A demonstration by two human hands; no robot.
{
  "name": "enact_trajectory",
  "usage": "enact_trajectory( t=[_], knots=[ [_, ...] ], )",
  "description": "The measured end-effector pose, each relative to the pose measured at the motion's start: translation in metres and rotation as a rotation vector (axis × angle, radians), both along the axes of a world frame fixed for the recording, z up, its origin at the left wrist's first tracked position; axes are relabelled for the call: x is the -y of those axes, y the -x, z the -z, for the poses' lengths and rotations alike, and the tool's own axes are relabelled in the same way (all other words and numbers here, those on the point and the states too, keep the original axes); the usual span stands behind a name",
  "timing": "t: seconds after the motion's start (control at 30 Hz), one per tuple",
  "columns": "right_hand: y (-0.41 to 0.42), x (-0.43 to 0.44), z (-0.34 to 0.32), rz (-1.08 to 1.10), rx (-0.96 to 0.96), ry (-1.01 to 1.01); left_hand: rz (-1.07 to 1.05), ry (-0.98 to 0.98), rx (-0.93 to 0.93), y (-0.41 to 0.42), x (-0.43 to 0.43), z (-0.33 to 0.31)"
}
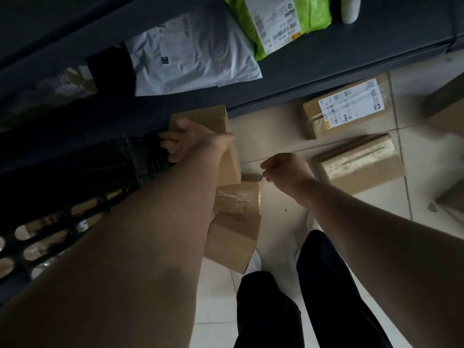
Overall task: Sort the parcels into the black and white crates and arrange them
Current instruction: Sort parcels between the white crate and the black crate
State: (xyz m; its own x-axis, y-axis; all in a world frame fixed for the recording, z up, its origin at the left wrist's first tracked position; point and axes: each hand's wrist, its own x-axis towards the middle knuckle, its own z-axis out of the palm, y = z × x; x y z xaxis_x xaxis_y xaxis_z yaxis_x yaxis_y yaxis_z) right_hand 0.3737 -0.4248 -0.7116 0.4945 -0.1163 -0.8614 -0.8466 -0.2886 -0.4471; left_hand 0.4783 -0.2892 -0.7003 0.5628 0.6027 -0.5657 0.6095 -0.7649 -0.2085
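My left hand [187,139] grips the upper left edge of a tall plain cardboard box [213,119] that stands beside the black crate [75,187] at the left. My right hand [286,169] is closed, its fingertips pinching the top corner of a small taped cardboard box [238,197]. That small box rests on another plain box [233,239] on the floor. Through the black crate's openings I see brown parcels inside. A white crate is not in view.
A dark shelf [326,64] across the top carries a white mailer bag [190,56], a green mailer bag [283,18] and a white bottle [350,8]. Two more cardboard boxes [349,106] [361,162] lie on the tiled floor at the right. My dark-trousered legs [313,285] are below.
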Motion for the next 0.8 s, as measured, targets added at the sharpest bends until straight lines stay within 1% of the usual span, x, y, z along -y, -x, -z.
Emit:
enact_trajectory(
  t=[0.13,0.2,0.23,0.3,0.37,0.4,0.47,0.57,0.67,0.73,0.8],
  knots=[
    [0.013,0.007,0.000,0.059,-0.069,-0.010,0.168,0.036,0.019,0.018,0.000,-0.012],
    [0.014,0.010,-0.006,0.113,-0.123,-0.048,0.265,0.091,0.031,0.030,0.005,-0.024],
    [0.014,0.013,-0.010,0.174,-0.146,-0.082,0.316,0.133,0.035,0.036,0.008,-0.031],
    [0.010,0.021,-0.023,0.413,-0.200,-0.186,0.469,0.215,0.039,0.050,0.012,-0.045],
    [0.009,0.031,-0.037,0.671,-0.256,-0.237,0.716,0.265,0.023,0.064,0.014,-0.058],
    [0.010,0.038,-0.042,0.720,-0.275,-0.229,0.856,0.281,0.002,0.071,0.015,-0.064],
    [0.015,0.050,-0.047,0.700,-0.306,-0.241,1.112,0.312,-0.042,0.083,0.016,-0.074],
    [0.028,0.065,-0.049,0.612,-0.388,-0.387,1.426,0.368,-0.064,0.097,0.017,-0.083],
    [0.039,0.076,-0.049,0.560,-0.452,-0.463,1.736,0.397,-0.134,0.104,0.020,-0.087],
    [0.045,0.081,-0.046,0.625,-0.487,-0.567,1.865,0.417,-0.107,0.108,0.023,-0.087],
    [0.052,0.086,-0.045,0.722,-0.543,-0.695,1.932,0.426,-0.028,0.111,0.025,-0.085]
  ],
)
